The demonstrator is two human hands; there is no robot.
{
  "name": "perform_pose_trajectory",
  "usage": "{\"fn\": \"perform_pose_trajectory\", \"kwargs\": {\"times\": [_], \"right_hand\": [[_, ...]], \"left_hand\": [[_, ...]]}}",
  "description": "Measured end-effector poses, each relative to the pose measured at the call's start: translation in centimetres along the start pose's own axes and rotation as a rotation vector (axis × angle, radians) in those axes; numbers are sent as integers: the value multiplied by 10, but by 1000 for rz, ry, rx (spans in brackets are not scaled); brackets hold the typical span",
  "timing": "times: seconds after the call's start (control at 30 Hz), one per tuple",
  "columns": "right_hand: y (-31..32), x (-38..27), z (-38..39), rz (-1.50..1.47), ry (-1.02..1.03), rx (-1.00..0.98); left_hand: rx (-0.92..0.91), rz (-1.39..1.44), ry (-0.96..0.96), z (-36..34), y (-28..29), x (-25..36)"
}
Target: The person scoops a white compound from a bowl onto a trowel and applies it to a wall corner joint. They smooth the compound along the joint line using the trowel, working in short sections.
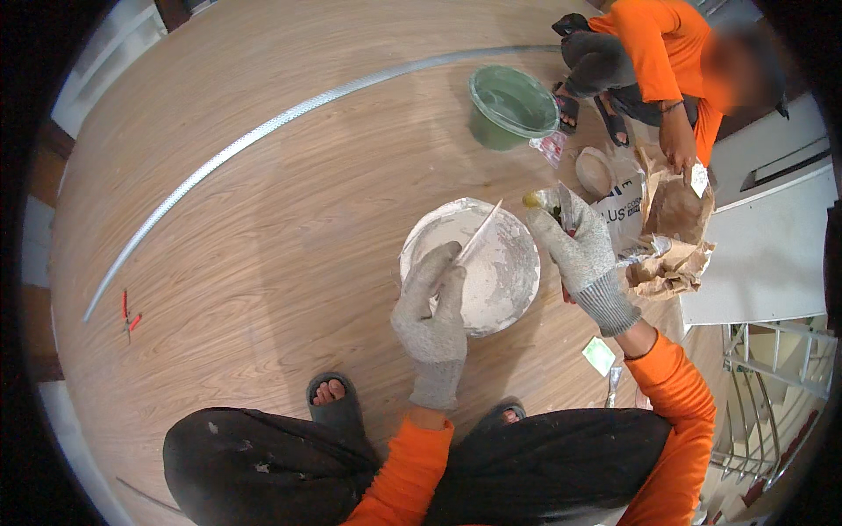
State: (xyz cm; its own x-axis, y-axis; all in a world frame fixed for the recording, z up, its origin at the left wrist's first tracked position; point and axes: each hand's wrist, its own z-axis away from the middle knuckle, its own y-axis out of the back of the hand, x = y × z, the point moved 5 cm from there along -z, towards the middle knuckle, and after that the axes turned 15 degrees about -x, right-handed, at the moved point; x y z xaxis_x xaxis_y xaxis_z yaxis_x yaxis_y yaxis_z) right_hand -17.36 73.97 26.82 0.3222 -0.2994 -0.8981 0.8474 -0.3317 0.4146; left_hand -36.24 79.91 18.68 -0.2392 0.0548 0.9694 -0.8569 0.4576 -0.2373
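Observation:
My left hand (431,320), in a grey knit glove, pinches a thin, flat, pale strip (481,231) coated in white. The strip is tilted over a round bowl (524,279) smeared with white paste or powder, which stands on the floor in front of me. To the right of the bowl, my right hand (579,250), gloved the same way, is closed around something with a yellowish end (531,201) and a shiny, clear-looking part; its kind is unclear. A small red thing (566,294) shows just below that hand, partly hidden.
Beyond the bowl stands a green bucket (495,131). A co-worker in orange crouches at far right, one hand (677,145) at a torn brown paper sack (675,272). A long metal strip (281,118) curves across the floor; red-handled pliers (129,317) lie left. Stair railings (763,394) stand right.

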Motion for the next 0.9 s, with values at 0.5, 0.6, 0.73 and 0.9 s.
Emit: {"fn": "perform_pose_trajectory", "kwargs": {"times": [0.5, 0.6, 0.73, 0.9], "right_hand": [[-4, -10, 9, -148, -253, -54], [-7, -4, 8, -143, -261, -76], [-18, -4, 9, 194, 25, -141], [-24, -11, 22, 635, 315, -317]], "left_hand": [[118, 59, 26, 16, -8, -34], [-22, 1000, 71, 20, -21, -47], [-183, 827, 249, 23, -31, -30], [43, 1087, 183, 9, -14, -1]]}}
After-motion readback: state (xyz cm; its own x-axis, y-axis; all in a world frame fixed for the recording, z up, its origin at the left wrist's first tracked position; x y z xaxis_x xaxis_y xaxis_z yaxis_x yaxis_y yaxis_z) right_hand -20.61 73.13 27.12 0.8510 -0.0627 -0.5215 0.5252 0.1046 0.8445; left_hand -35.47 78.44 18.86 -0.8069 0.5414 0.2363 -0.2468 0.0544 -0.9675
